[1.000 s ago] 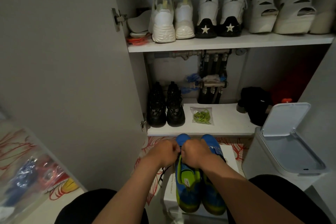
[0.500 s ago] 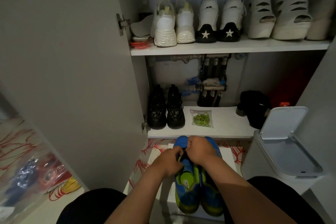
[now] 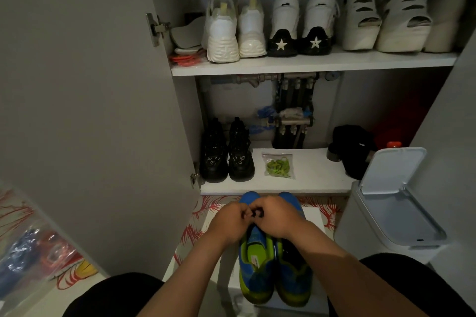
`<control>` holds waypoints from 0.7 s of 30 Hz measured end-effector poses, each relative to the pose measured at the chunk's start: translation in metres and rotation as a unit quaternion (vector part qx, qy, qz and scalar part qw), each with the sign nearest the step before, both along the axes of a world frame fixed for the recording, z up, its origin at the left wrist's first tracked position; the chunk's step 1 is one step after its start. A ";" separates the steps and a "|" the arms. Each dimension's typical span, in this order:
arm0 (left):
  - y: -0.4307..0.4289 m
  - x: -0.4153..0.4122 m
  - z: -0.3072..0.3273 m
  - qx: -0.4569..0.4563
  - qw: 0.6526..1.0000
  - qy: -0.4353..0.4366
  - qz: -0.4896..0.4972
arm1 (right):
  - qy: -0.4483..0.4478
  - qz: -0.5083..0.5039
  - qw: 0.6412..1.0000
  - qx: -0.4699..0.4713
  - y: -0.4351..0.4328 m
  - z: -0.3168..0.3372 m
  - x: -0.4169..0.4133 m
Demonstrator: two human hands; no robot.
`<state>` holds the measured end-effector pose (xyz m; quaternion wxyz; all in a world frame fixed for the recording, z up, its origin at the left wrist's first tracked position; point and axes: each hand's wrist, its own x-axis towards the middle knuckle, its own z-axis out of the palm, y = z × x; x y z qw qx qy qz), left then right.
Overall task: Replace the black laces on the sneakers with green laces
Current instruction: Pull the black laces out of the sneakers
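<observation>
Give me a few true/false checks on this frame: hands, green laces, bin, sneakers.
1. The bag of green laces lies on the lower shelf, right of the black shoes. True.
2. The white bin has its lid shut. False: the lid is tipped up, open.
3. The left hand and the right hand both pinch at a black lace over the sneakers. True.
4. The sneakers stand on the upper shelf. False: they rest on a white box.
5. Green laces are threaded through the sneakers. False: they lie in the bag on the lower shelf.
</observation>
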<state>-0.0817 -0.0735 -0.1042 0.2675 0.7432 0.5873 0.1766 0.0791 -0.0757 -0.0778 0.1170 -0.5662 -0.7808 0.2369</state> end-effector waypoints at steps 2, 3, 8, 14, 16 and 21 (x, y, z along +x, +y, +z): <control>0.003 -0.001 0.000 -0.003 1.000 -0.024 0.005 | 0.001 -0.018 1.000 -0.004 0.003 0.002 0.003; 0.004 -0.001 0.001 -0.008 0.999 -0.034 0.010 | 0.018 -0.032 0.999 -0.013 0.005 0.002 0.005; 0.008 -0.003 -0.001 -0.061 0.998 -0.003 -0.013 | 0.216 -0.134 0.964 -0.073 0.012 0.001 0.006; 0.008 -0.007 -0.001 -0.093 0.995 -0.002 -0.024 | 0.340 -0.259 0.897 -0.110 0.021 -0.004 0.007; 0.008 -0.006 0.000 -0.082 0.996 0.003 -0.019 | 0.317 -0.266 0.904 -0.108 0.022 -0.007 0.009; 0.007 -0.003 0.000 -0.073 0.997 0.007 -0.010 | 0.111 -0.114 0.987 -0.013 0.015 -0.003 0.011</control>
